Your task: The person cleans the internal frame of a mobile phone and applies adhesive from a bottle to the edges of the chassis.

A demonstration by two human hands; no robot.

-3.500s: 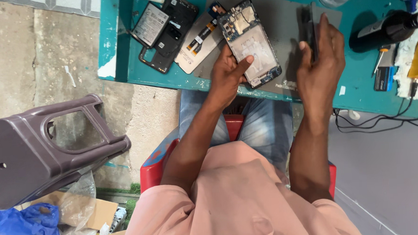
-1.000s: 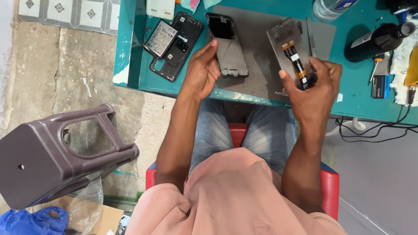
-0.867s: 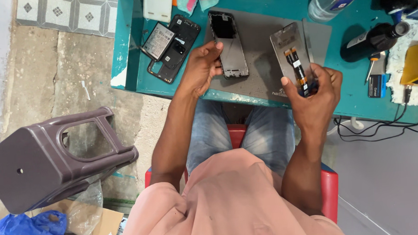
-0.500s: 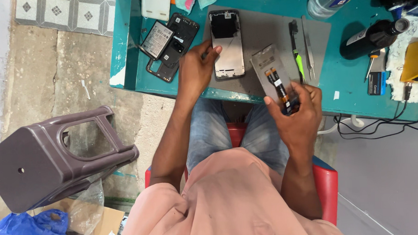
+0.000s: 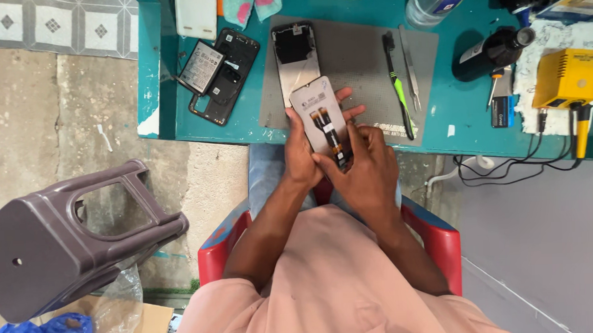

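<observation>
From the head view, we hold the phone screen panel (image 5: 321, 116) over the near edge of the desk (image 5: 439, 125). Our left hand (image 5: 302, 153) wraps it from behind for support; our right hand (image 5: 362, 164) pinches its flex cable (image 5: 331, 136) with closed fingertips.

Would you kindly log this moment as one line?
left hand: holding grey phone screen panel | right hand: on its orange flex cable | grey mat: phone frame
</observation>
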